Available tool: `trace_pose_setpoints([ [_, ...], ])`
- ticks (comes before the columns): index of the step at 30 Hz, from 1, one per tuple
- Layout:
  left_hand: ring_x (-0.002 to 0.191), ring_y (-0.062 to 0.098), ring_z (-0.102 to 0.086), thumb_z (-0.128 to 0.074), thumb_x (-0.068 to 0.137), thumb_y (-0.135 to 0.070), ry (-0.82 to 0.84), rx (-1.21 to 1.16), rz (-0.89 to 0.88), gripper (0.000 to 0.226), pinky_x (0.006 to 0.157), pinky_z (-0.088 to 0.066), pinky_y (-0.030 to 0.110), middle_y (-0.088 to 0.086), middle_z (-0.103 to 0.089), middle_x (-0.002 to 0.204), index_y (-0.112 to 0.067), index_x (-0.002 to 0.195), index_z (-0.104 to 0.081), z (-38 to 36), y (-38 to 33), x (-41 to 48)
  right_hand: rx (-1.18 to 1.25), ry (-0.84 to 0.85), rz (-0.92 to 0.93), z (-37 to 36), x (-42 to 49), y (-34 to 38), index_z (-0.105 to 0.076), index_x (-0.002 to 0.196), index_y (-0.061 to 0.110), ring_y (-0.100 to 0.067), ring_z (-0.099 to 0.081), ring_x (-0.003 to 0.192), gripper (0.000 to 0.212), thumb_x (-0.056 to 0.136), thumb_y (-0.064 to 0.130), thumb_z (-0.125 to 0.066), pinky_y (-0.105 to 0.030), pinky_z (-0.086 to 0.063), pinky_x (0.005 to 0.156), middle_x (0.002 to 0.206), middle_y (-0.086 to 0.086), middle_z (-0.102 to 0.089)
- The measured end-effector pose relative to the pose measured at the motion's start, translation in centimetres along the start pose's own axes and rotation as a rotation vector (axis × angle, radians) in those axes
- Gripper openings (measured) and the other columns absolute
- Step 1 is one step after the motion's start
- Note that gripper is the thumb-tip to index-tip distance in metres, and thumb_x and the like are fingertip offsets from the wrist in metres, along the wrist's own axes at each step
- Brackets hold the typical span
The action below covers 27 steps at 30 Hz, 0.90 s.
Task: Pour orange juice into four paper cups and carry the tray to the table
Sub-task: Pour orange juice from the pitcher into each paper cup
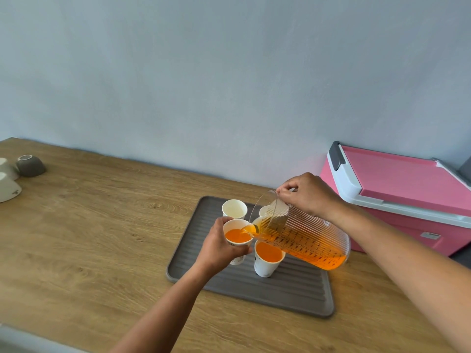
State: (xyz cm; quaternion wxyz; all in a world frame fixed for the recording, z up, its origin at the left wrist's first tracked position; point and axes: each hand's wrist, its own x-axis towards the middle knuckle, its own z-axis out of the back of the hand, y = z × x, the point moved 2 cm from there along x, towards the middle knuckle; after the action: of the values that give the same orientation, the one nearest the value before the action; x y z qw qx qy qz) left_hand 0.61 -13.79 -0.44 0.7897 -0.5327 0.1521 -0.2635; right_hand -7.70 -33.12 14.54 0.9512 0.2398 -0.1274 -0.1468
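Note:
A grey ribbed tray [280,294] lies on the wooden counter [102,238]. My left hand [218,244] grips a white paper cup [237,236] lifted slightly above the tray, partly filled with orange juice. My right hand [307,194] holds the handle of a clear ribbed pitcher [303,240], tilted left, its spout over that cup and juice running in. A second cup [267,258] full of juice stands on the tray in front. An empty cup [234,209] stands at the tray's back. A further cup [263,211] is mostly hidden behind the pitcher.
A pink cooler box [397,194] with a white rim sits at the right against the wall. At the far left of the counter lie a grey bowl [31,165] and white ceramic cups [9,187], upside down. The wall runs close behind the tray.

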Motion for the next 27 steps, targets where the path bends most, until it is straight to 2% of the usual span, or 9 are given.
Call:
trace_pose_setpoints([
  [4, 0.107, 0.009, -0.055, -0.089, 0.059, -0.034, -0.003, 0.001, 0.002, 0.084, 0.084, -0.047, 0.026, -0.008, -0.056, 0.12, -0.029, 0.127, -0.041, 0.0, 0.04, -0.05, -0.001, -0.003, -0.002, -0.01, -0.05, -0.05, -0.075, 0.087, 0.0, -0.031, -0.072, 0.09, 0.029, 0.091, 0.025, -0.063, -0.021, -0.052, 0.075, 0.09, -0.01, -0.077],
  [8, 0.109, 0.01, -0.055, -0.089, 0.058, -0.035, 0.003, 0.006, 0.007, 0.085, 0.088, -0.049, 0.03, -0.008, -0.056, 0.121, -0.03, 0.128, -0.041, -0.08, 0.12, 0.02, 0.0, 0.001, -0.01, -0.03, -0.02, -0.17, -0.075, 0.087, 0.0, -0.03, -0.072, 0.09, 0.028, 0.091, 0.026, -0.064, -0.025, -0.054, 0.078, 0.09, -0.008, -0.077],
  [11, 0.109, 0.011, -0.055, -0.089, 0.059, -0.036, 0.006, 0.014, 0.004, 0.085, 0.089, -0.049, 0.031, -0.007, -0.056, 0.122, -0.03, 0.128, -0.04, -0.15, 0.19, 0.03, -0.006, 0.01, -0.008, -0.16, 0.02, -0.28, -0.073, 0.09, -0.002, -0.035, -0.071, 0.091, 0.03, 0.091, 0.025, -0.062, -0.023, -0.053, 0.078, 0.091, -0.013, -0.076],
  [18, 0.108, 0.01, -0.055, -0.089, 0.06, -0.035, 0.008, 0.018, 0.0, 0.083, 0.085, -0.047, 0.026, -0.009, -0.055, 0.12, -0.031, 0.127, -0.04, -0.31, 0.47, -0.06, -0.012, 0.036, -0.014, -0.39, -0.12, -0.42, -0.073, 0.091, 0.0, -0.036, -0.07, 0.094, 0.03, 0.09, 0.028, -0.061, -0.036, -0.057, 0.087, 0.094, -0.015, -0.075],
  [25, 0.109, 0.01, -0.054, -0.089, 0.061, -0.034, 0.014, 0.016, 0.003, 0.083, 0.087, -0.048, 0.028, -0.008, -0.055, 0.121, -0.03, 0.127, -0.04, -0.42, 0.77, -0.16, -0.025, 0.047, -0.022, -0.64, -0.39, -0.32, -0.072, 0.092, -0.001, -0.037, -0.069, 0.095, 0.033, 0.091, 0.03, -0.061, -0.036, -0.057, 0.087, 0.095, -0.017, -0.074],
  [27, 0.11, 0.011, -0.055, -0.089, 0.06, -0.033, 0.018, 0.011, 0.006, 0.083, 0.088, -0.048, 0.029, -0.008, -0.055, 0.121, -0.03, 0.127, -0.04, -0.46, 0.89, -0.16, -0.03, 0.046, -0.032, -0.66, -0.49, -0.32, -0.072, 0.091, 0.0, -0.035, -0.07, 0.094, 0.031, 0.09, 0.029, -0.062, -0.041, -0.058, 0.087, 0.094, -0.011, -0.076],
])
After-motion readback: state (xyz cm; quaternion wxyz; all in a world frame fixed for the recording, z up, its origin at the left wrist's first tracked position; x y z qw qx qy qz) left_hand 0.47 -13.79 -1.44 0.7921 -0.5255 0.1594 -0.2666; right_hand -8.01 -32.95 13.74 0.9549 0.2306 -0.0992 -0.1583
